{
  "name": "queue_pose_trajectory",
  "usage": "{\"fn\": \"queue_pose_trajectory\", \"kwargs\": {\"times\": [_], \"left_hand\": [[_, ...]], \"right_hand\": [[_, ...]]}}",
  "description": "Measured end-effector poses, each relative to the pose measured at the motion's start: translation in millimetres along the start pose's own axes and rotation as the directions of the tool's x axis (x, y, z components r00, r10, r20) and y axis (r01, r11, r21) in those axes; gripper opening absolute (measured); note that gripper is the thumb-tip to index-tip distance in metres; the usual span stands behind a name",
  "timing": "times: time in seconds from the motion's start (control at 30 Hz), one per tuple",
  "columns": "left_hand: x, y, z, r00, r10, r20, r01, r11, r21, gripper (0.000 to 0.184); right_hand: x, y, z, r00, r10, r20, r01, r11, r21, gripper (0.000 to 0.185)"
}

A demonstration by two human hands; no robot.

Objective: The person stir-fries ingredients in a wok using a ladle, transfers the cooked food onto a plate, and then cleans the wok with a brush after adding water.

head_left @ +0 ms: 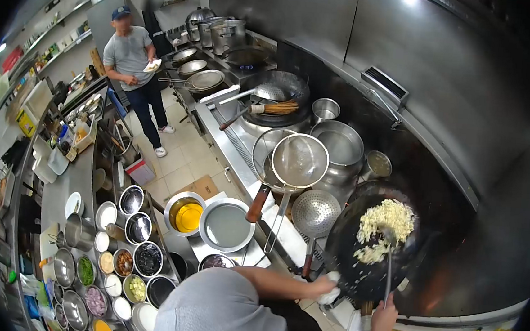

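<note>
Head view is showing the person's left hand (320, 287) gripping a white cloth (330, 290) at the near edge of a dark wok (355, 280) (whether it is also holding the wok through the cloth, one cannot tell). Their right hand (384, 316) is closing its fingers round the handle of a ladle (388, 272), whose bowl is resting among pale yellow food (398, 218) lying in the wok. Just left of it, a perforated scoop (316, 212) is lying, and farther off a co-worker (130, 49) is standing, holding a plate (152, 66)
</note>
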State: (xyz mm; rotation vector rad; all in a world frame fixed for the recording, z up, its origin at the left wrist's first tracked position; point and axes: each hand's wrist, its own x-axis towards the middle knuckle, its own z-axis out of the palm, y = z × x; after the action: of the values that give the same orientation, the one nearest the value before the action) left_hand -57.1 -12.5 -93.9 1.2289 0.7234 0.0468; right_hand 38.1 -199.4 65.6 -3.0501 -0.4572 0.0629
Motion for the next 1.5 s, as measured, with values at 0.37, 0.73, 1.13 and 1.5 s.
{"fn": "queue_pose_trajectory", "kwargs": {"times": [0.37, 0.73, 1.13, 1.5], "left_hand": [[32, 30, 61, 0.926, -0.177, -0.334, 0.205, 0.978, 0.050, 0.032], [34, -31, -2, 0.992, 0.023, -0.126, 0.039, 0.882, 0.470, 0.033], [146, 16, 47, 0.956, -0.239, 0.173, 0.292, 0.853, -0.433, 0.022], [7, 25, 13, 0.975, -0.223, 0.021, 0.211, 0.881, -0.424, 0.021]], "right_hand": [[-20, 39, -62, 0.939, -0.156, 0.307, 0.188, 0.979, -0.079, 0.046], [-6, 42, 37, 0.945, -0.158, 0.286, -0.195, 0.430, 0.881, 0.051], [202, 5, -1, 0.813, -0.564, -0.143, 0.023, -0.215, 0.976, 0.048], [232, -28, -42, 0.856, -0.036, -0.515, 0.514, -0.035, 0.857, 0.046]]}}
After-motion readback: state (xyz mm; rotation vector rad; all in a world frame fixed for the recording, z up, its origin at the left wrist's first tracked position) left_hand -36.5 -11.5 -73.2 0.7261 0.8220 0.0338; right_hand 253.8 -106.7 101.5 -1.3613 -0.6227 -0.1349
